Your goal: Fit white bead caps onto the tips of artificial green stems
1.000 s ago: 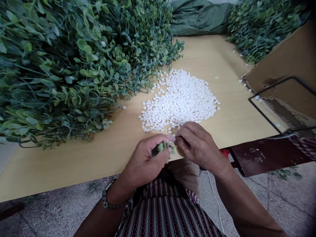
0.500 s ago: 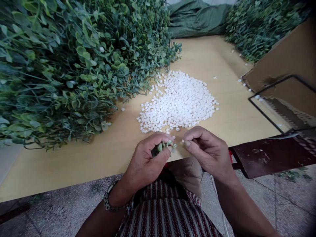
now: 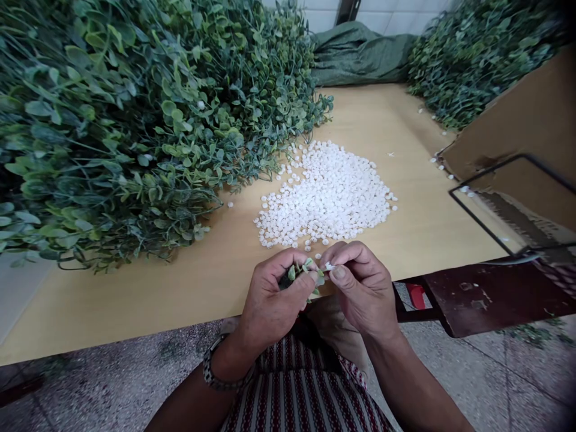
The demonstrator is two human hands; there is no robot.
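My left hand (image 3: 279, 297) is closed around a small green artificial leaf sprig (image 3: 294, 271), whose leaves poke out between thumb and fingers. Close beside it on the right, my right hand (image 3: 364, 288) pinches a small white plastic piece (image 3: 329, 266) between thumb and forefinger. That white piece is right at the sprig's tip; whether the two touch I cannot tell. Just beyond both hands lies a heap of small white round pieces (image 3: 333, 192), with several loose ones along its near edge.
A large mass of artificial greenery (image 3: 157, 120) covers the table's left side. More greenery (image 3: 481, 66) lies at the back right, beside a torn cardboard box (image 3: 522, 126) and a black wire frame (image 3: 477, 219). A green cloth (image 3: 364, 57) lies along the back of the wooden table (image 3: 148, 300).
My right hand drew away from the heap's near edge with a white piece, then came back left to the sprig. My left hand has kept its hold on the sprig.
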